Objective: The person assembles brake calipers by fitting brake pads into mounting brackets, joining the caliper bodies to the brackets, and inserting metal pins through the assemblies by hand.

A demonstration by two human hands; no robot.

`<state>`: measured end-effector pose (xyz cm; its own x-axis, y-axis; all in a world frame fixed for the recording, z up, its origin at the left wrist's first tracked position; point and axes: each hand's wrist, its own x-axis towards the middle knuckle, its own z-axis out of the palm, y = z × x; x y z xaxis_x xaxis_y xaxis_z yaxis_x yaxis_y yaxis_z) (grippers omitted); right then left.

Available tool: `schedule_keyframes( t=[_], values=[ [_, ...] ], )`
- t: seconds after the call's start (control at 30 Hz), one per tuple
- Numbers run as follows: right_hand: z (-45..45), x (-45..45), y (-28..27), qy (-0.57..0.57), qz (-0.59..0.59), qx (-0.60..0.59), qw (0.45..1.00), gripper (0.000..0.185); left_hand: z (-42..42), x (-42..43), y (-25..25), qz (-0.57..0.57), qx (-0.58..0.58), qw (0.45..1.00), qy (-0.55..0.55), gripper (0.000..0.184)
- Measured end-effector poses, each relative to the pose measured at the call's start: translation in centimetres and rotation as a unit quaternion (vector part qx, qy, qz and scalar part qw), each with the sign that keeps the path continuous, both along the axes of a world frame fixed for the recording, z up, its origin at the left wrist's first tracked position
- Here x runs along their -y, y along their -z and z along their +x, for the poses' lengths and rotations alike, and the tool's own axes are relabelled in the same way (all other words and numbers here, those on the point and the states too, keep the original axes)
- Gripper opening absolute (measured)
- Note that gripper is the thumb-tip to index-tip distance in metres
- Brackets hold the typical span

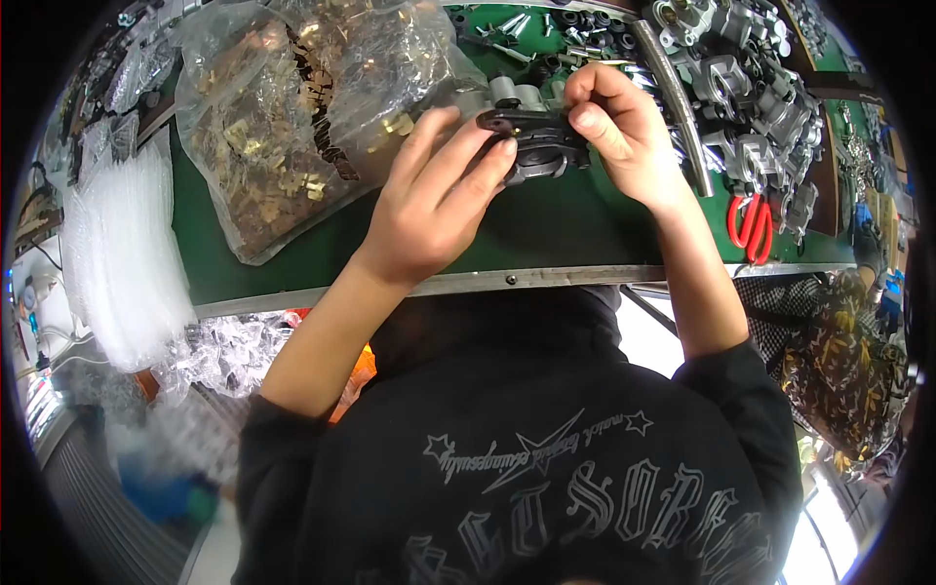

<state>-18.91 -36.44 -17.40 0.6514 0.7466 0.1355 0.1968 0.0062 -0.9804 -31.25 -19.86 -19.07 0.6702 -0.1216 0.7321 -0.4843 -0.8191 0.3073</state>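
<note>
Above the green bench top, a dark mechanical part (534, 158) with a long arm and curved edges is held between my hands. My left hand (424, 210) grips its left side, the fingers lying over the dark arm. At its right end my right hand (629, 136) is closed, thumb and forefinger pinched; whatever lies between these fingertips is too small to make out. Just behind the part stand light grey cylindrical pieces (517, 93). To the left of my left hand lies a clear plastic bag (263, 185) full of small brass-coloured metal pieces.
Grey metal castings (726, 88) are heaped at the right, beside a metal bar (673, 97) and red-handled pliers (751, 229). Screws and small black parts (595, 24) lie at the back. White foam sleeves (127, 244) hang over the left edge. A person in patterned clothing (848, 361) is at right.
</note>
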Motion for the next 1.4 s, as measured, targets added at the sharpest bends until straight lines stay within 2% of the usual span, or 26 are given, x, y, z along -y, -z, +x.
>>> schedule_keyframes(
  t=[0.07, 0.17, 0.2, 0.27, 0.3, 0.4, 0.43, 0.57, 0.67, 0.7, 0.73, 0.77, 0.8, 0.83, 0.9, 0.93, 0.97, 1.0, 1.1, 1.17, 1.27, 1.3, 1.33, 1.4],
  values=[
    [0.2, 0.6, 0.2, -0.037, 0.029, -0.066, 0.997, 0.029, 0.0, 0.1, 0.1, -0.007, 0.002, 1.0, 0.008, 0.027],
    [0.4, 0.8, 0.5, -0.051, 0.028, -0.028, 0.998, 0.041, 0.2, 0.1, 0.0, -0.004, -0.007, 1.0, 0.009, 0.042],
    [0.3, 0.7, 0.1, -0.04, -0.015, 0.088, 0.995, 0.045, 0.3, 0.1, -0.1, 0.001, -0.01, 1.0, 0.014, 0.042],
    [0.4, -0.1, -1.3, -0.02, -0.099, 0.316, 0.943, 0.054, 0.4, -0.1, -0.3, 0.011, -0.012, 1.0, 0.018, 0.041],
    [0.5, -0.2, -1.3, -0.051, -0.108, 0.302, 0.946, 0.061, 0.5, 0.0, -0.3, 0.012, -0.008, 1.0, 0.019, 0.041],
    [-0.1, -0.8, -2.4, -0.066, -0.179, 0.294, 0.937, 0.062, 0.4, -0.1, -0.6, 0.002, -0.023, 1.0, 0.021, 0.041],
    [-0.1, -1.0, -2.4, -0.056, -0.162, 0.325, 0.93, 0.064, 0.3, 0.0, -0.6, 0.002, -0.028, 0.999, 0.018, 0.041],
    [0.3, -1.1, -2.6, -0.096, -0.175, 0.248, 0.948, 0.066, 0.2, 0.1, 0.1, -0.026, -0.029, 0.999, 0.023, 0.036],
    [-0.3, -0.7, -2.2, -0.071, -0.193, 0.227, 0.952, 0.068, -1.0, 0.6, -1.5, -0.118, -0.052, 0.991, -0.036, 0.03],
    [-0.9, -0.6, -2.7, -0.055, -0.203, 0.234, 0.949, 0.069, -2.6, 1.1, -1.4, -0.196, -0.08, 0.974, -0.081, 0.037],
    [-1.6, -0.4, -2.7, -0.034, -0.217, 0.239, 0.946, 0.072, -4.0, 2.2, -0.8, -0.366, -0.072, 0.924, -0.091, 0.042],
    [-2.4, -0.2, -2.7, -0.008, -0.21, 0.226, 0.951, 0.072, -5.6, 3.2, -0.7, -0.523, -0.146, 0.838, -0.058, 0.047],
    [-3.3, 0.0, -2.8, 0.017, -0.203, 0.21, 0.956, 0.073, -6.5, 3.8, -0.6, -0.661, -0.215, 0.719, -0.022, 0.054],
    [-4.5, -0.1, -3.3, 0.046, -0.21, 0.173, 0.961, 0.072, -6.5, 3.9, -0.8, -0.727, -0.23, 0.646, 0.038, 0.053],
    [-6.2, -0.6, -4.1, 0.064, -0.178, 0.257, 0.948, 0.07, -6.1, 4.2, -1.4, -0.828, -0.247, 0.479, 0.157, 0.054],
    [-7.0, -0.7, -4.3, 0.077, -0.171, 0.3, 0.935, 0.07, -5.7, 4.4, -1.5, -0.838, -0.216, 0.471, 0.17, 0.05],
    [-7.9, -0.7, -4.0, 0.091, -0.188, 0.264, 0.942, 0.071, -5.0, 4.7, -1.5, -0.847, -0.185, 0.463, 0.186, 0.047],
    [-8.4, -0.9, -3.9, 0.096, -0.186, 0.286, 0.935, 0.071, -4.3, 5.0, -1.6, -0.854, -0.154, 0.453, 0.203, 0.044],
    [-9.2, -1.2, -3.4, 0.112, -0.184, 0.363, 0.906, 0.075, -3.3, 5.5, -2.4, -0.879, -0.138, 0.438, 0.129, 0.035],
    [-9.1, -1.1, -3.9, 0.109, -0.208, 0.348, 0.908, 0.075, -2.9, 6.3, -2.7, -0.899, -0.114, 0.415, 0.082, 0.033],
    [-8.4, -0.4, -5.2, 0.087, -0.237, 0.271, 0.929, 0.077, -2.7, 6.9, -2.2, -0.829, -0.116, 0.545, 0.058, 0.036],
    [-7.7, 0.2, -5.6, 0.043, -0.208, 0.281, 0.936, 0.079, -3.0, 6.5, -2.4, -0.808, -0.161, 0.565, 0.035, 0.04],
    [-7.0, 0.4, -5.9, 0.0, -0.178, 0.291, 0.94, 0.081, -3.0, 6.4, -2.5, -0.813, -0.15, 0.559, 0.06, 0.04],
    [-6.2, 0.2, -6.0, -0.009, -0.122, 0.206, 0.971, 0.081, -2.8, 6.4, -2.7, -0.821, -0.129, 0.546, 0.109, 0.041]
  ],
)
